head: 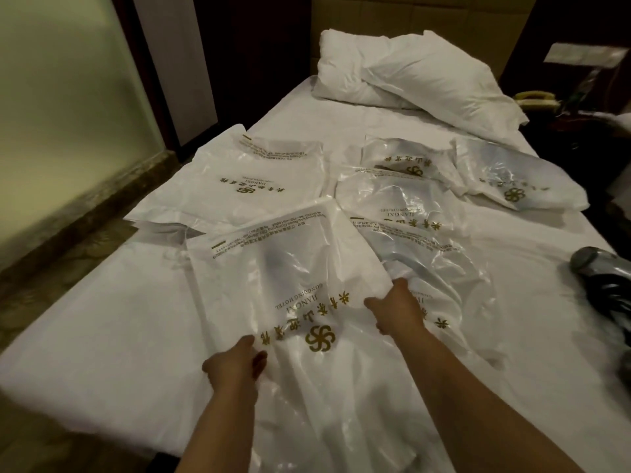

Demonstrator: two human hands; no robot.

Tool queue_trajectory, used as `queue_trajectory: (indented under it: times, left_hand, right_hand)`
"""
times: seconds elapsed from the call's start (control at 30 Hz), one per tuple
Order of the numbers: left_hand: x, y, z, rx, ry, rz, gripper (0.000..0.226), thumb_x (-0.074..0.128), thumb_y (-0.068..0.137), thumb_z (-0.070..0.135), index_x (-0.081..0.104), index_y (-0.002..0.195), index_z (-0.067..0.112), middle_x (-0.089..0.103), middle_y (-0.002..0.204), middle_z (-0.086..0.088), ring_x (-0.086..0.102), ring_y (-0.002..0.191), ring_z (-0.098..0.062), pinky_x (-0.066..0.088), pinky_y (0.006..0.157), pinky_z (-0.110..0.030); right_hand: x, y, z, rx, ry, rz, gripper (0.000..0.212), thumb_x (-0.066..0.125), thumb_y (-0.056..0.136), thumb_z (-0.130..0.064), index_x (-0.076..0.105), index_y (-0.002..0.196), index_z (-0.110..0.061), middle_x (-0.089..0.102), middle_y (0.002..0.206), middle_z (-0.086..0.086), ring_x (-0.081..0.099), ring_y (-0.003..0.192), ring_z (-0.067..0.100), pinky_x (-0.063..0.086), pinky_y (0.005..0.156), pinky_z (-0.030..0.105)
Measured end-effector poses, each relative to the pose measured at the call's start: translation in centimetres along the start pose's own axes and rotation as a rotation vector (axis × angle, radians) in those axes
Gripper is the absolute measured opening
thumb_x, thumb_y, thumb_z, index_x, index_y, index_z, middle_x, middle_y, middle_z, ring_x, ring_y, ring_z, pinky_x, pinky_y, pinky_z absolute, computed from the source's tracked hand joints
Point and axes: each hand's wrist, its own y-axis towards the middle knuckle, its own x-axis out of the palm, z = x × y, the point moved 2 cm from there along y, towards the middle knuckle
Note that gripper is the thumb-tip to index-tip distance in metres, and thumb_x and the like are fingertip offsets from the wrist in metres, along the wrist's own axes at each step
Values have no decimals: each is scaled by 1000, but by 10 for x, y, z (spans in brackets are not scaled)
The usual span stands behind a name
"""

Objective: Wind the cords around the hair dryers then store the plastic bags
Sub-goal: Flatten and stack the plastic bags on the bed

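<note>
Both hands hold the nearest plastic bag (273,285) over the white bed (85,336): left hand (235,365) pinches its near-left edge, right hand (397,307) grips its right side, fingers curled. More printed bags (263,175) lie beyond; a dark hair dryer (601,278) lies at right.

Dim, warm indoor light. Sheen glints on the plastic bags (273,268) mid-bed; beyond them the pillows (420,73) look soft, and the wide lens bends the frame's edges.
</note>
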Motion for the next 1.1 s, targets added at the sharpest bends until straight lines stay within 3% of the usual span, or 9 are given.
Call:
queue_trajectory:
  times: [0.1, 0.23, 0.43, 0.53, 0.63, 0.73, 0.83, 0.93, 1.1]
  left_hand:
    - [-13, -6, 15, -146, -29, -163, 6, 56, 90, -4, 55, 84, -6, 57, 64, -17, 53, 42, -19, 41, 30, -15]
    - [-43, -4, 60, -138, 66, -221, 19, 51, 95, 7, 49, 112, -2, 61, 51, -21, 58, 33, -24, 45, 29, -24]
    - [-58, -8, 138, -139, 199, -450, 45, 42, 100, 23, 33, 143, 13, 42, 135, -32, 65, 74, -47, 56, 65, -52]
    - [-49, -8, 166, -98, 189, -557, 47, 39, 100, 27, 29, 146, 20, 38, 142, -27, 66, 88, -44, 51, 75, -60]
    - [-36, -4, 184, -28, 218, -574, 51, 39, 99, 32, 26, 148, 20, 36, 144, -24, 43, 126, -46, 20, 101, -71]
    - [-17, -6, 193, 106, 17, -547, 37, 43, 96, 28, 48, 129, 14, 57, 123, -16, 59, 103, -37, 26, 107, -57]
    - [-1, -6, 180, 189, -358, -424, 7, 50, 85, 10, 57, 87, 13, 64, 91, -9, 64, 73, -22, 48, 94, -38]
    - [-12, 2, 145, 208, -656, -495, 40, 55, 54, -1, 62, 92, 5, 71, 86, -12, 69, 84, -26, 54, 86, -35]
    - [-76, 20, 71, 90, -394, -432, 53, 73, 38, 0, 66, 91, 3, 72, 70, -7, 70, 62, -24, 58, 52, -31]
  right_hand:
    - [-11, -9, -6, 116, 178, -189, 29, 68, 84, -19, 46, 101, -9, 54, 77, 8, 55, 55, 21, 53, 54, 33]
    - [-23, -17, -8, 297, 395, -382, 23, 69, 84, -14, 55, 99, -3, 55, 84, 14, 53, 65, 22, 56, 60, 37]
    - [-20, -23, -38, 316, 617, -443, 19, 68, 84, -13, 55, 97, -6, 53, 84, 13, 51, 65, 21, 56, 64, 41]
    - [-21, -23, -58, 265, 569, -460, 24, 64, 87, -14, 54, 107, -7, 58, 93, 12, 60, 75, 28, 51, 71, 52]
    - [-24, -25, -74, 204, 499, -507, 12, 59, 90, -17, 53, 96, -7, 59, 97, 14, 59, 97, 34, 40, 80, 64]
    - [-13, -25, -83, 129, 834, -428, 7, 51, 93, -10, 55, 94, -5, 60, 90, 10, 58, 86, 27, 39, 86, 46]
    - [12, -33, -83, 88, 1407, -321, 9, 51, 89, -1, 58, 92, -5, 64, 89, 12, 61, 83, 23, 50, 81, 34]
    - [32, -53, -59, 96, 1702, -250, 27, 57, 75, 0, 60, 101, -6, 70, 91, 13, 69, 82, 25, 59, 72, 37]
    - [35, -94, 33, 161, 1012, -163, 26, 56, 80, 3, 64, 104, -1, 73, 91, 12, 65, 95, 31, 56, 72, 38]
